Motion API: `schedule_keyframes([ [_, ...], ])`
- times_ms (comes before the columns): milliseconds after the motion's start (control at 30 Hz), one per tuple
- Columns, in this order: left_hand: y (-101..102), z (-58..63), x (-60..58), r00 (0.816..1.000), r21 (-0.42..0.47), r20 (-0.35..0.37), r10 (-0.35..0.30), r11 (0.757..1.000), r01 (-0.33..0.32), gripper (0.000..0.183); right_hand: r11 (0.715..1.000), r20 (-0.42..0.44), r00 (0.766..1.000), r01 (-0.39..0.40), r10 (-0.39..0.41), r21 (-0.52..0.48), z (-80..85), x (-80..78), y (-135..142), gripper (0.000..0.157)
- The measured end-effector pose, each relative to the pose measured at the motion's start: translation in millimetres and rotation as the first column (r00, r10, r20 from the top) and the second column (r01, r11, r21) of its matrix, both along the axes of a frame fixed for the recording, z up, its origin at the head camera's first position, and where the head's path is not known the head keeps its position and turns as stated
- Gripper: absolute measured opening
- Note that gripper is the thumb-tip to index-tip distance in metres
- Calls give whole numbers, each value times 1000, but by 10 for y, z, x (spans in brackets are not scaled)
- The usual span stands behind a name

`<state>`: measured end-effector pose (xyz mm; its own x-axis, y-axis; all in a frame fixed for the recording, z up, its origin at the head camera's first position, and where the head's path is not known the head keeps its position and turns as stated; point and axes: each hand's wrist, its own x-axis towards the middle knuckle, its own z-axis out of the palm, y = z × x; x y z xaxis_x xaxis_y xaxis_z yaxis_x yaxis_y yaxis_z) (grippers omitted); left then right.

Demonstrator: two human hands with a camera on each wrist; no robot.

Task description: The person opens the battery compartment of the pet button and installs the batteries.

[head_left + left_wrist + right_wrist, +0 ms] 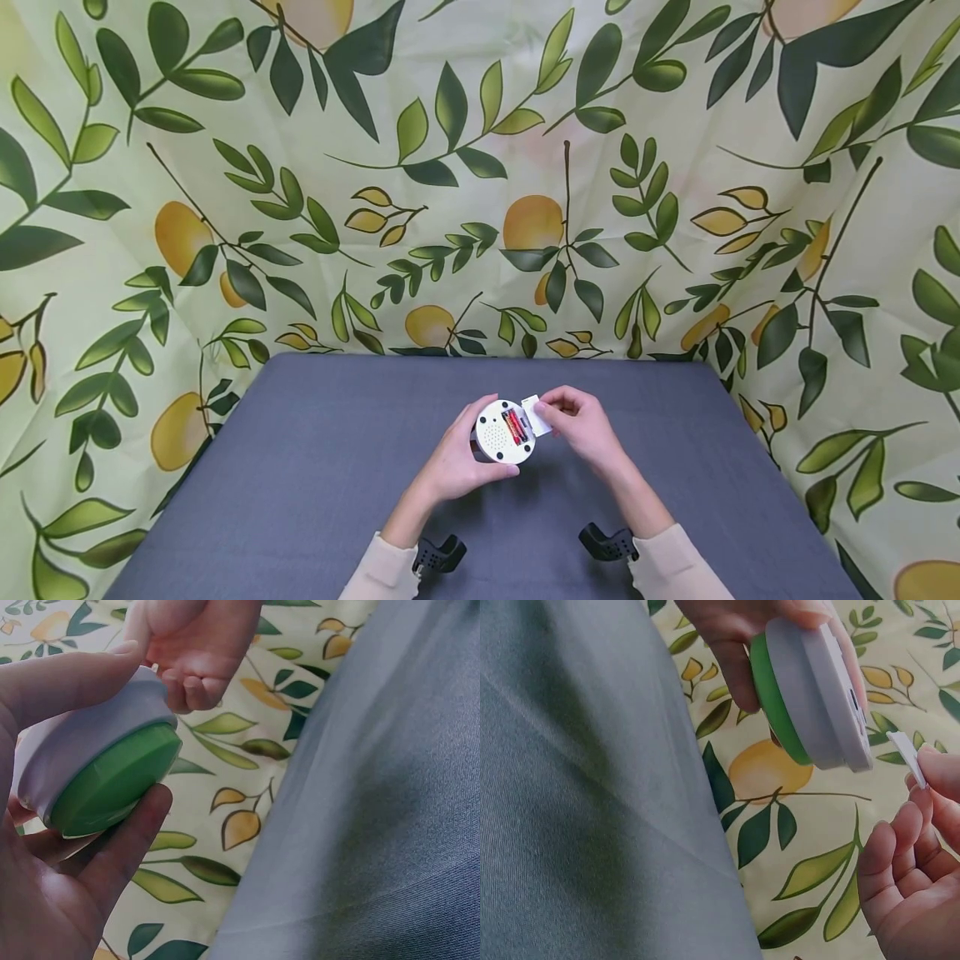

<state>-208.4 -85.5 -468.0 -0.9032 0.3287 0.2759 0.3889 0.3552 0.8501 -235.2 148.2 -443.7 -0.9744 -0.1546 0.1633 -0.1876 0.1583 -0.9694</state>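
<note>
My left hand [456,463] grips a round white device with a green top, like a buzzer button [495,435], around its rim. Its underside faces the head camera, showing speaker holes, small dark feet and an uncovered battery compartment with red-and-black batteries [515,427]. The faceted green top [116,780] shows in the left wrist view, with fingers beneath it. Between thumb and fingertip, my right hand [588,427] pinches a small white battery cover [908,759]. That cover stands just off the device's edge in the right wrist view.
Both hands are above a table with a dark grey-blue cloth [322,467]. Behind and beside it hangs a leaf-and-fruit patterned fabric [465,208]. Black wrist mounts [442,554] stick out inward from both pale sleeves [382,568].
</note>
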Motion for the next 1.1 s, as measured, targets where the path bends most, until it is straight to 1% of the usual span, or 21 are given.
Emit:
schedule_keyframes([
  [167, -4, -3, 0, 1000, 2, -10, 1, 1000, -1, 100, 1000, -7, 1000, -16, 16, 0, -14, 6, -56, 19],
  [400, -5, -11, -4, 1000, 5, -15, 0, 1000, 0, 100, 998, -13, 998, -58, 58, 0, -12, 30, -123, 18],
  [733, 10, -1, -2, 999, -17, -33, 7, 1000, -8, 99, 997, -32, 997, -66, 67, 27, -4, 38, -174, 17],
  [867, 20, 7, 2, 999, -26, -33, 8, 1000, -8, 98, 996, -25, 998, -51, 53, 70, -8, 33, -184, 17],
  [1100, 24, -2, 5, 999, -39, -37, 6, 999, -7, 98, 988, -47, 999, 18, -11, 155, -16, 61, -232, 12],
])
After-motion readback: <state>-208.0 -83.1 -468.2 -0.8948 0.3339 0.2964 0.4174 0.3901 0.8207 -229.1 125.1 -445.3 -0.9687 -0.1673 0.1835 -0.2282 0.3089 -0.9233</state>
